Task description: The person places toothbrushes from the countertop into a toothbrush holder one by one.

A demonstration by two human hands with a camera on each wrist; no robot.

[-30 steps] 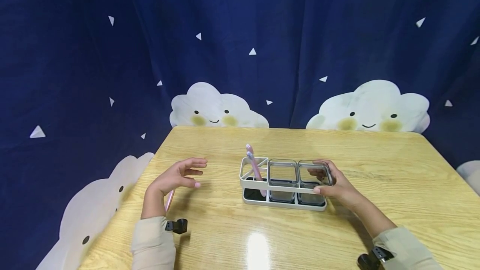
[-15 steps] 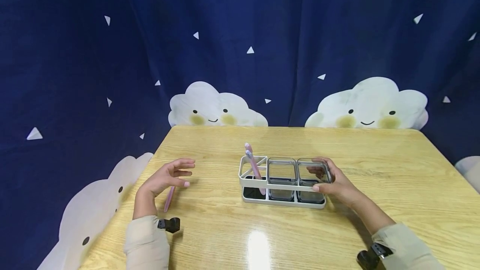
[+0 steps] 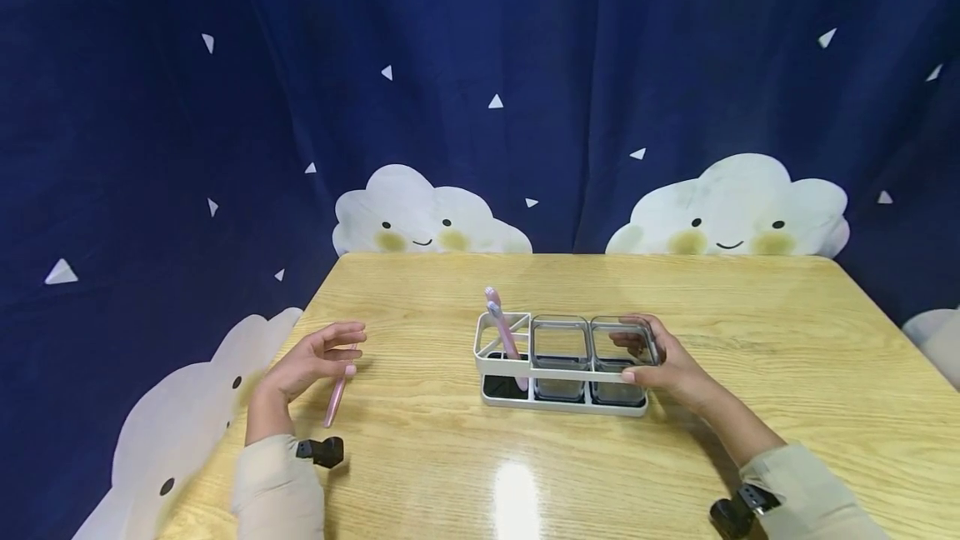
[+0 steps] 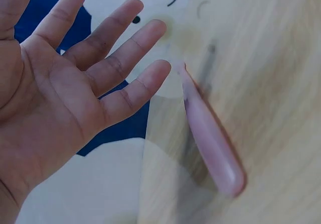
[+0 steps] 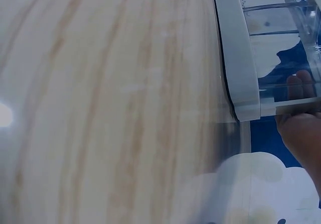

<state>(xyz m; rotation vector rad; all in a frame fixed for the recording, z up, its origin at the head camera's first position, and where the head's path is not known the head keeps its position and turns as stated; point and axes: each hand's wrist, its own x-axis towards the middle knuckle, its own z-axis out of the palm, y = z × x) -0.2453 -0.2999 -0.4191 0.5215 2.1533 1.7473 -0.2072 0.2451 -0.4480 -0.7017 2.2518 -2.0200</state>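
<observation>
A white toothbrush holder [image 3: 573, 375] with two clear cups [image 3: 561, 342] stands on the table. Pink toothbrush [image 3: 504, 330] handle and head lean in its left compartment; whether a second one overlaps there I cannot tell. My right hand [image 3: 667, 369] grips the holder's right end, thumb at the front and fingers behind the right cup. On the left, another pink toothbrush [image 4: 213, 151] lies on the table, its thick handle towards me. My left hand [image 3: 309, 363] hovers over its far end, fingers spread and apart from it in the left wrist view; the brush head is unclear.
The wooden table [image 3: 420, 457] reaches back to a dark blue curtain [image 3: 450, 40] with white triangles and clouds. Its left edge runs close beside my left forearm. Black wrist cameras [image 3: 324, 452] are strapped at both sleeves.
My left hand has moved left, away from the holder, and more of the toothbrush lying on the table now shows. The right hand keeps its grip on the holder, which stays put.
</observation>
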